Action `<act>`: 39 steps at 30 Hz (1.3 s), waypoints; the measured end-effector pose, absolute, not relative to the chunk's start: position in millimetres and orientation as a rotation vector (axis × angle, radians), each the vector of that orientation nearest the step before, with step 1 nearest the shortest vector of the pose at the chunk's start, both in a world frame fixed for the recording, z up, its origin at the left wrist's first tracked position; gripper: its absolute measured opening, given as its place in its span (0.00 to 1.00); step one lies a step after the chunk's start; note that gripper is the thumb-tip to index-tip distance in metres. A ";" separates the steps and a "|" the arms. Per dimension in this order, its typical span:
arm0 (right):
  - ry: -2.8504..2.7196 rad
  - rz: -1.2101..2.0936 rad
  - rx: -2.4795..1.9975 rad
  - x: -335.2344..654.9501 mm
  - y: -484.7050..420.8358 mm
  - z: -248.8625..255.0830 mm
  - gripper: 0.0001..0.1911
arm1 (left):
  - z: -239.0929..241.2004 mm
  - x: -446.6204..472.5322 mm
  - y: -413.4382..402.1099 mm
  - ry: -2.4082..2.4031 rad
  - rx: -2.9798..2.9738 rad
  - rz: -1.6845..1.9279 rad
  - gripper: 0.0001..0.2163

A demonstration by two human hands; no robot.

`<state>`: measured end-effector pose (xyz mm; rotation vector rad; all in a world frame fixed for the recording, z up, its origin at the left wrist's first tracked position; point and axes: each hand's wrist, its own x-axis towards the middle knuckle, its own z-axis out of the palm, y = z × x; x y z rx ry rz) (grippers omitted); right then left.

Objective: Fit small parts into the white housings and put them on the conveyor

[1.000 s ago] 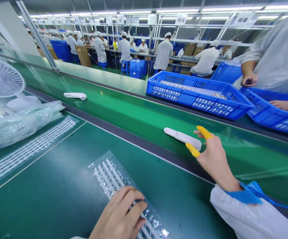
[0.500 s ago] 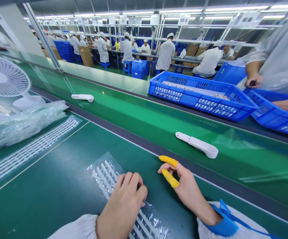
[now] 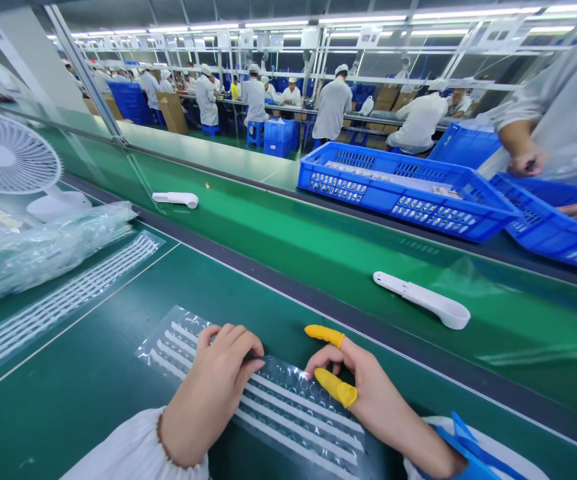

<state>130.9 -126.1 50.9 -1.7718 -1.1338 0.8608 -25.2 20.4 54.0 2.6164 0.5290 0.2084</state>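
A clear plastic sheet (image 3: 278,407) carrying rows of white strips lies on the dark green bench in front of me. My left hand (image 3: 216,380) presses on its left part with curled fingers. My right hand (image 3: 353,393), with yellow finger cots on thumb and forefinger, pinches at the sheet's upper edge. A white handle-shaped part (image 3: 421,300) lies on the green conveyor belt (image 3: 318,240) to the right, apart from both hands. A second white part (image 3: 176,199) lies further back on the belt.
A white desk fan (image 3: 3,160) and clear plastic bags (image 3: 43,250) sit at the left, with another strip sheet (image 3: 58,303) beside them. Blue crates (image 3: 398,193) stand beyond the belt, where a person's hands (image 3: 531,160) work. Workers in white stand in the background.
My right hand left the white part on the belt and came back to the strip sheet. The sheet has turned to lie across in front of me. Both white parts have travelled right.
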 end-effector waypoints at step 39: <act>-1.577 0.136 -1.835 101.9 -136.2 50.7 0.10 | 69.3 -9.2 4.6 0.546 1.885 -0.084 0.05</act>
